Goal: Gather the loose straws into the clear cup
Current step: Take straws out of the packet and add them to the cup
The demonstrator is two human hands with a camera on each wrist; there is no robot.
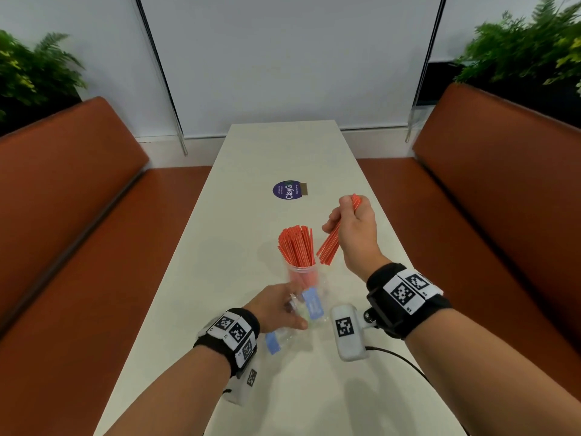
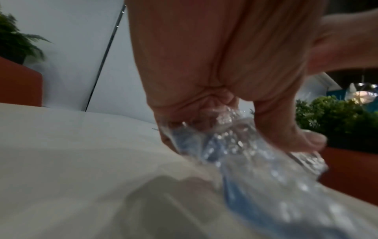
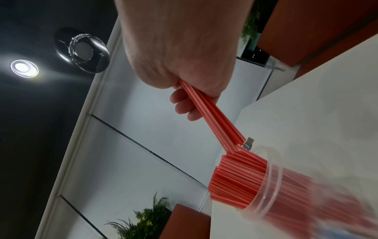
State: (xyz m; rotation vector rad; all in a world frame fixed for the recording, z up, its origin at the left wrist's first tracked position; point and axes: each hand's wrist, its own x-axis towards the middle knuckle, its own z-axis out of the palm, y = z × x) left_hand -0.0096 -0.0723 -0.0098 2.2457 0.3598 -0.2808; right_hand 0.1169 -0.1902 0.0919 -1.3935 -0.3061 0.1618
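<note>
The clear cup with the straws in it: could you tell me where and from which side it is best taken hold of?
Grip the clear cup around its bare wall below the rim, from the side. The straws fan out above the mouth, so nothing fits from above. Its left side is probably freest: the right hand holds a bundle on the right.

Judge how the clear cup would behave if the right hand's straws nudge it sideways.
The cup looks thin, light plastic, so it would likely slide or tip easily. Its packed straws stand well above the rim, probably making it top-heavy. The left hand grips crinkly wrap beside it, so the cup seems unbraced.
</note>
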